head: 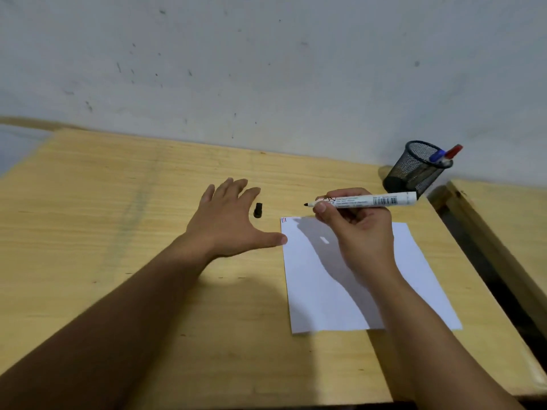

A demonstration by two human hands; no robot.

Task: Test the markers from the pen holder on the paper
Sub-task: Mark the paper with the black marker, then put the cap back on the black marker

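Two bare forearms reach forward from the bottom edge; the left hand is spread flat, palm down, fingers fanned forward and thumb stretched out to the right, gripping nothing; the right hand is curled, wrist bent, fingers folded under, pinching a marker between thumb and forefinger; the marker lies almost level, its tip pointing left toward the other hand.

Pale scuffed wall behind light wood-grain desk; second wooden surface beside, dark gap between
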